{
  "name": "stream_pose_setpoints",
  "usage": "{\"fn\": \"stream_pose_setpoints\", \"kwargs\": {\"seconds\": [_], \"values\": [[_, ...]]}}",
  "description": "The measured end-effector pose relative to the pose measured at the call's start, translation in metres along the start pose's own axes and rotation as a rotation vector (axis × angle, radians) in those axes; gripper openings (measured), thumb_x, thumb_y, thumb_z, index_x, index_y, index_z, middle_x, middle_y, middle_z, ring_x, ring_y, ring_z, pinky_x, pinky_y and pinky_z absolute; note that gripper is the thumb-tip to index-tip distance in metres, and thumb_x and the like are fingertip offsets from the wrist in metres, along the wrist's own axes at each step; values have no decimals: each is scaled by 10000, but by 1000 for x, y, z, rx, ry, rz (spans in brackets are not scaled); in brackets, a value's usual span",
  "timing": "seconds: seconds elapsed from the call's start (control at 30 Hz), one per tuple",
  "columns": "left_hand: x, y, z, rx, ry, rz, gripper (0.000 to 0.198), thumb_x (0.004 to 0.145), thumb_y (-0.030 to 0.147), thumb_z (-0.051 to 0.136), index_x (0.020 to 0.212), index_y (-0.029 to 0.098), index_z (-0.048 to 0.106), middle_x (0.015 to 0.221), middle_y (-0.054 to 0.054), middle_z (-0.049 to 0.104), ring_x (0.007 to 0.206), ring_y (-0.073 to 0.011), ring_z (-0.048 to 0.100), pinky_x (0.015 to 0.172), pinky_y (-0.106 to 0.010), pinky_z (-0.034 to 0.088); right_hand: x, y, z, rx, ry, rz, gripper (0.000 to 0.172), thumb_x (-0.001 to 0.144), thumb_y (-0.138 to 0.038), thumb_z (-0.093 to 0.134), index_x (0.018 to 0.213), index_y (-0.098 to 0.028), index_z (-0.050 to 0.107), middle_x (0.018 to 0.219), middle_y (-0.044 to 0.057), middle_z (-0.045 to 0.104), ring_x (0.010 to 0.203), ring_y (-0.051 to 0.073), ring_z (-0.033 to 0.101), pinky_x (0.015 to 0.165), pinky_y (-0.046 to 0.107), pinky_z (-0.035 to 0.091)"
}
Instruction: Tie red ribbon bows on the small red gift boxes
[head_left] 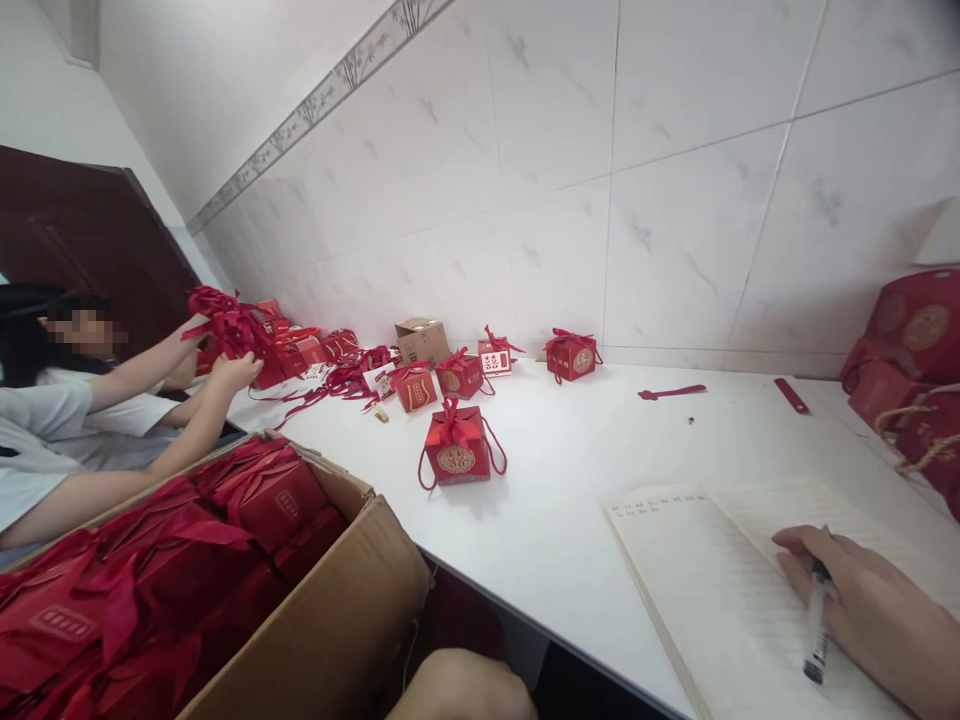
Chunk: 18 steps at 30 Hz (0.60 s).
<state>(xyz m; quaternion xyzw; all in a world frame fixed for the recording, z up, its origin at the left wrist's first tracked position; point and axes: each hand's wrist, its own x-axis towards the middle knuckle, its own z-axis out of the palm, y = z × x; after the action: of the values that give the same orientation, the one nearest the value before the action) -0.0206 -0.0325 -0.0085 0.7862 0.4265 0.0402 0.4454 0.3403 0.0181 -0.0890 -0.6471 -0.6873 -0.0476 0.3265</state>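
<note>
Viewing remotely through the head camera. Right hand (874,600): closed around a pen (816,625), gripped between thumb and fingers, with the clear barrel slanting out below them toward the near side. Which end is the writing tip I cannot make out. Left hand: cannot tell its state; a rounded patch of skin at the bottom edge, well left of the right hand, may be a hand or a knee.

Handling, my estimate: the pen should be light and stiff, its smooth barrel a little slippery. I would take it near the dark section by the fingertips, lightly, and let the rest lean free. The open notebook (697,590) looks soft and floppy in its pages, firmer as a stack; a page would crease easily, so I would hold it by the outer edge and keep the heel of the hand flat.

Position: the pen is within the right hand. The notebook lies under and to the left of that hand, on the white table (555,530); short handwritten marks (656,502) run along the top of its left page, beyond the hand and to its left. Farther left, well apart, stands a red gift box (450,460) with a bow and cord handles. A red strap (675,392) lies beyond the hand, to the left; a short red strip (792,396) lies more nearly straight ahead of it.
</note>
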Motion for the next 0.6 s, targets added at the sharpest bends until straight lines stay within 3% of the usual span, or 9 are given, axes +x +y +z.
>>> {"fn": "stream_pose_setpoints", "kwargs": {"seconds": [0.1,0.17,0.2,0.23,0.27,0.3,0.33,0.43,0.6], "values": [[-8,12,-13,-27,228,74,281,853,370,524,1053,180,573,1090,-81,578,990,-198,566,845,-365,481,-1,-3,-5,-34,-20,5,273,743,-422,358,793,-212,525,734,123,644,700,300,631,634,420,496],[3,18,-31,-22,449,94,283,858,386,485,1066,209,561,1134,-85,558,1098,-225,520,936,-388,428,0,-3,-6,-26,-30,-5,272,735,-423,358,790,-212,520,734,123,647,703,299,632,667,422,497],[14,20,-43,-5,629,89,297,880,369,428,1114,212,523,1193,-102,517,1171,-239,465,993,-431,368,0,-3,-5,-19,-30,-9,267,734,-419,357,791,-212,516,738,123,651,706,298,634,687,421,497],[27,19,-54,74,963,49,304,847,349,477,1114,208,515,1194,-115,510,1185,-262,452,999,-469,347,0,-2,-4,-14,-25,-10,263,733,-416,355,794,-214,513,742,125,654,706,298,635,697,421,496],[41,16,-65,182,1234,-27,439,766,341,586,1167,202,474,1259,-133,456,1244,-298,383,1026,-506,295,1,-1,-3,-9,-19,-9,257,733,-410,352,796,-216,509,747,129,657,707,299,637,695,421,496],[54,11,-74,271,1417,-130,645,659,351,687,1221,186,419,1330,-164,375,1299,-350,285,1041,-554,235,1,0,-1,-5,-10,-2,250,735,-405,349,799,-220,505,753,133,660,709,300,639,686,421,495],[65,5,-82,307,1483,-234,795,596,374,729,1268,163,361,1381,-200,293,1323,-402,198,1026,-607,204,2,0,0,2,-6,8,241,742,-402,348,804,-224,500,755,137,661,710,300,640,676,421,494],[85,-17,-94,289,1431,-365,918,598,400,715,1330,111,242,1412,-261,196,1310,-481,116,933,-685,257,1,-3,-1,40,-21,28,211,786,-410,366,825,-240,486,756,141,656,718,286,646,650,404,482],[87,-29,-94,250,1474,-90,770,665,262,653,1305,149,240,1314,-209,291,1284,-380,263,977,-601,313,-1,-31,-9,-163,-8,34,221,895,-389,314,849,-222,451,708,103,637,615,274,629,533,368,430]]}}
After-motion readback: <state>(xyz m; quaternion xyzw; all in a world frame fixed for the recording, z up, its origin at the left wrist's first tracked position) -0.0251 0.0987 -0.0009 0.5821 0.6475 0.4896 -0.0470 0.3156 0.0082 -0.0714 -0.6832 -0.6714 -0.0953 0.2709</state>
